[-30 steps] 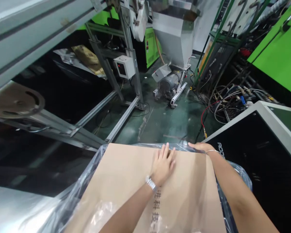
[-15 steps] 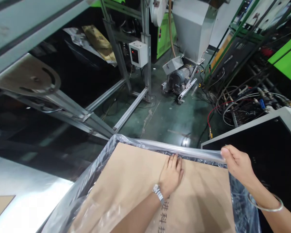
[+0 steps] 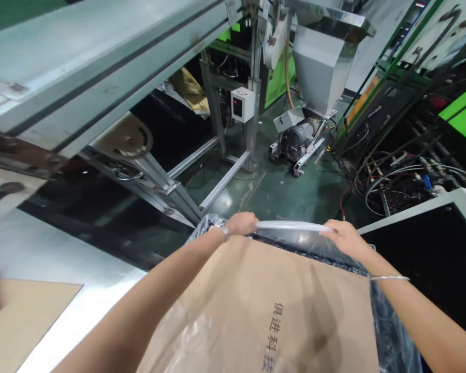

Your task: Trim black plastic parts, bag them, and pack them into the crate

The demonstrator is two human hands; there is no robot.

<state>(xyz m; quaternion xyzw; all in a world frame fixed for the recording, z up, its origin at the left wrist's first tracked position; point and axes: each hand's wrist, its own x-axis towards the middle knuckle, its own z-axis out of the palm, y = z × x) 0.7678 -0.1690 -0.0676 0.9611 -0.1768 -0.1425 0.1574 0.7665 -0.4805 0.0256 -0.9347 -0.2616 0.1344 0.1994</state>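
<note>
A clear plastic bag (image 3: 287,227) has its far edge stretched between my two hands. My left hand (image 3: 241,224), with a metal watch at the wrist, is closed on that edge near the far left corner. My right hand (image 3: 345,237), a bangle on its wrist, pinches the same edge farther right. Below them lies a brown cardboard sheet (image 3: 233,305) with dark printed characters. Plastic surrounds the sheet, showing along its far and right sides. What lies beneath the cardboard is hidden.
A metal conveyor frame (image 3: 140,57) crosses the upper left. On the left a shiny metal surface (image 3: 112,282) bears another cardboard piece (image 3: 34,316). A grey hopper machine (image 3: 320,67) stands ahead. Hoses and a black-panelled cabinet (image 3: 431,259) are on the right.
My left hand has left the cardboard and taken hold of the plastic's far edge. My right hand has shifted left and slightly up, still gripping the edge. The view has shifted.
</note>
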